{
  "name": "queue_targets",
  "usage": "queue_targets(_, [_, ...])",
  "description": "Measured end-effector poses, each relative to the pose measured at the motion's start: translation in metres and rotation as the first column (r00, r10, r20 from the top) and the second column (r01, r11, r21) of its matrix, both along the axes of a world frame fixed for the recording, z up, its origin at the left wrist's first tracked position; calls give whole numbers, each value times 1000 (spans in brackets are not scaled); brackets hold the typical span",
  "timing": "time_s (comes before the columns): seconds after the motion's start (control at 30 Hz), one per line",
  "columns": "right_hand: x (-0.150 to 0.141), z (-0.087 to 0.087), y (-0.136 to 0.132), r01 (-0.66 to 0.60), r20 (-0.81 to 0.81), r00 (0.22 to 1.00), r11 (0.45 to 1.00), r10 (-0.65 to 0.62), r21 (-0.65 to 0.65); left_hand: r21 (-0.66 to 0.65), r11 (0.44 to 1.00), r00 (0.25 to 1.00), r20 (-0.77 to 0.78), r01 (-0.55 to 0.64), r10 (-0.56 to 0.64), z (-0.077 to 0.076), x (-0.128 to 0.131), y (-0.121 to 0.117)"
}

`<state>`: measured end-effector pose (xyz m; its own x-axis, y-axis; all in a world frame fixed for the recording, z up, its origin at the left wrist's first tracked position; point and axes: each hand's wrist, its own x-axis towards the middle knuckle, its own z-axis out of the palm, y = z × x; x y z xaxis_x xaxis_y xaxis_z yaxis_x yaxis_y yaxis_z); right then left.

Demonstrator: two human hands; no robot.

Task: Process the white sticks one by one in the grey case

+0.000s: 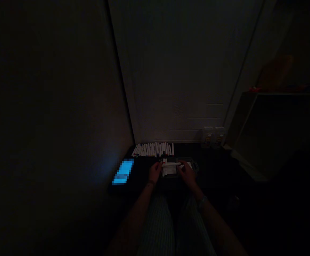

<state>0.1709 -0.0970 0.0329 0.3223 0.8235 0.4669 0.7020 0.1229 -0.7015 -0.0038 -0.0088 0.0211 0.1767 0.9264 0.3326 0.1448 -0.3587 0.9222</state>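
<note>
The scene is very dark. My left hand [155, 171] and my right hand [187, 173] meet over a shallow clear tray [194, 165] on the dark floor. Between them lies a white marker [171, 164], held crosswise with one end in each hand's closed fingers. A few more white markers [164, 172] lie in the tray under my hands. Just beyond, a row of several white markers [153, 149] is lined up along the foot of the wall.
A glowing blue phone screen [123, 172] lies on the floor to the left. Two small clear containers [213, 137] stand by the wall at the right. A pale shelf unit [251, 117] rises on the right. My legs [165, 227] stretch forward.
</note>
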Motion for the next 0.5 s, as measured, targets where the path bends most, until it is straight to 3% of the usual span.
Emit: queue_targets(0.5, [2, -1, -4, 17, 54, 998, 998, -13, -61, -35, 999, 1000, 4, -24, 24, 11, 1, -7])
